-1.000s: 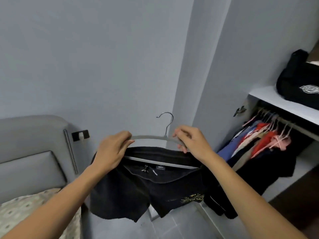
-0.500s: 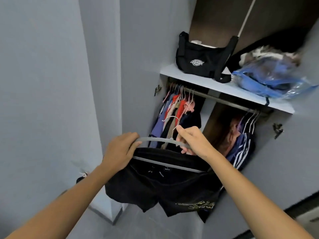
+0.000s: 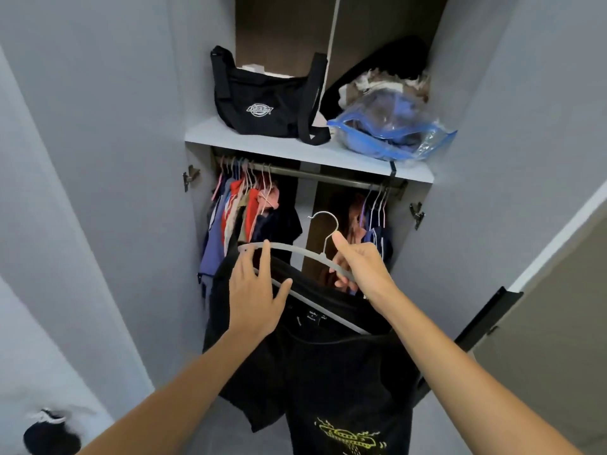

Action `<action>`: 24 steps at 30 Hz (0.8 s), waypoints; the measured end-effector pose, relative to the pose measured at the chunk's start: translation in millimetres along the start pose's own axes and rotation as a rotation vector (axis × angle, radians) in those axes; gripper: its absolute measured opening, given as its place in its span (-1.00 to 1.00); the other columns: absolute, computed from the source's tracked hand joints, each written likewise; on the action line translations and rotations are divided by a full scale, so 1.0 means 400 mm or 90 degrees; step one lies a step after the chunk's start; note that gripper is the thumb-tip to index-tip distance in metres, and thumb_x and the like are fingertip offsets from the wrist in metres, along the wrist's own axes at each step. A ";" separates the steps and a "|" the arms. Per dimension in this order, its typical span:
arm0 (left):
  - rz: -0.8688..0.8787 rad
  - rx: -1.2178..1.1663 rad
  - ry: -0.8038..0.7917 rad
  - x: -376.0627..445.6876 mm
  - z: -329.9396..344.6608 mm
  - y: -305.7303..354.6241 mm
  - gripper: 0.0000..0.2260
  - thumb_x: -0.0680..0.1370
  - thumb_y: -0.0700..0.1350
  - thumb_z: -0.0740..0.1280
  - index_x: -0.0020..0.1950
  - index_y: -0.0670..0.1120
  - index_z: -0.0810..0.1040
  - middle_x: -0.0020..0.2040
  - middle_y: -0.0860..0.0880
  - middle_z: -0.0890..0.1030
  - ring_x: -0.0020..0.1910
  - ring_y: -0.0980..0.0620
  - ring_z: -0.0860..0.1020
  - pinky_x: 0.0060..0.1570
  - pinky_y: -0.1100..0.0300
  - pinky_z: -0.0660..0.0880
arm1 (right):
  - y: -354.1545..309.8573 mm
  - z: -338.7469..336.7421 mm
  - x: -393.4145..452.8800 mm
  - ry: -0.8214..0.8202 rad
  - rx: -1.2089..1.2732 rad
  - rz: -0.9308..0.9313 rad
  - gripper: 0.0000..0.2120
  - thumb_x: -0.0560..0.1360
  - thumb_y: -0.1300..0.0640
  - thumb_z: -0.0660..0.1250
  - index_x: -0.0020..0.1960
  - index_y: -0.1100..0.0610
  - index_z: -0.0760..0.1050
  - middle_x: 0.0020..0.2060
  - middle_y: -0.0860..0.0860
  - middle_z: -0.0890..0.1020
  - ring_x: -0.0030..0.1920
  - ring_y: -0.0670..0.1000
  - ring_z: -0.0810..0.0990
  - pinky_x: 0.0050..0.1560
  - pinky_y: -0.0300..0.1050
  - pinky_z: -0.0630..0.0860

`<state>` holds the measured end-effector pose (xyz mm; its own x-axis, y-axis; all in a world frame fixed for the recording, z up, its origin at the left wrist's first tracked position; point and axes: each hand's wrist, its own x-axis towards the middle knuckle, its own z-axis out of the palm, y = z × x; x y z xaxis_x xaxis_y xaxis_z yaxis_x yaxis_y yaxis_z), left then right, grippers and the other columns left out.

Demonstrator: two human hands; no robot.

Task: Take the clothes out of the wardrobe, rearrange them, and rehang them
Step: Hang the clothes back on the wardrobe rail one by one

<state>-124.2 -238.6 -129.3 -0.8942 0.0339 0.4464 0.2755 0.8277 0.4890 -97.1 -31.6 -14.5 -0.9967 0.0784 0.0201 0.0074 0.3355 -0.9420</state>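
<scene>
Black shorts (image 3: 328, 366) with a yellow print hang over the lower bar of a grey hanger (image 3: 297, 251) with a metal hook. My right hand (image 3: 358, 267) grips the hanger's right shoulder just below the hook. My left hand (image 3: 254, 290) lies with spread, fairly straight fingers over the hanger's left end and the shorts' waistband. The hanger is tilted, right side lower, in front of the open wardrobe. Its rail (image 3: 328, 177) carries colourful clothes (image 3: 246, 211) at the left and dark striped garments (image 3: 376, 221) at the right, with a gap between the two groups.
On the shelf (image 3: 262, 144) above the rail sit a black shoulder bag (image 3: 262, 100) and a blue-edged clear bag of clothes (image 3: 387, 126). Grey wardrobe doors (image 3: 108, 192) stand open on both sides. A dark object (image 3: 49, 435) lies low at the left.
The view has swung from the wall and bed to face the wardrobe. The hanger with shorts has come up close to the rail gap. My left hand's fingers have opened out over the hanger.
</scene>
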 end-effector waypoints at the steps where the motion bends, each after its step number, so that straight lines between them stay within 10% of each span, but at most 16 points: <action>1: -0.007 -0.002 -0.032 0.004 0.026 0.018 -0.23 0.63 0.23 0.27 0.71 0.02 -0.04 0.66 -0.17 0.10 0.65 -0.21 0.09 0.56 -0.21 0.23 | 0.006 -0.009 0.014 0.012 0.008 0.004 -0.26 0.65 -0.26 0.24 -0.16 0.47 0.56 -0.43 0.25 0.48 -0.39 0.20 0.46 -0.43 -0.30 0.49; 10: -0.013 -0.029 -0.199 0.069 0.219 0.109 -0.36 0.59 0.42 0.13 0.58 0.12 0.30 0.69 -0.06 -0.02 0.67 -0.13 -0.03 0.53 -0.21 0.27 | 0.071 0.016 0.122 0.066 0.125 0.000 -0.31 0.66 -0.19 0.30 -0.13 0.52 0.45 -0.37 0.17 0.46 -0.46 0.00 0.40 -0.10 0.01 0.73; 15: 0.056 -0.013 -0.204 0.144 0.266 0.072 -0.47 0.55 0.45 0.13 0.21 0.06 0.47 0.66 -0.02 0.05 0.54 -0.08 0.33 0.10 0.04 0.61 | 0.115 -0.005 0.201 0.073 0.145 0.025 -0.54 0.63 0.02 0.41 -0.15 0.45 0.52 -0.40 0.16 0.45 -0.46 0.01 0.39 -0.01 0.06 0.72; 24: 0.233 -0.007 -0.256 0.320 0.378 0.066 -0.46 0.56 0.42 0.15 0.23 0.02 0.50 0.63 -0.03 0.09 0.48 -0.05 0.39 0.05 0.13 0.57 | 0.142 -0.075 0.355 0.088 0.000 -0.014 -0.85 0.65 0.30 0.34 0.19 0.16 0.49 -0.45 0.23 0.49 -0.56 0.01 0.42 -0.16 0.18 0.69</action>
<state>-284.7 -127.8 -172.5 -0.8032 0.5323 0.2674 0.5957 0.7160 0.3641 -235.7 26.5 -55.1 -0.9762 0.1990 0.0867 -0.0145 0.3385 -0.9409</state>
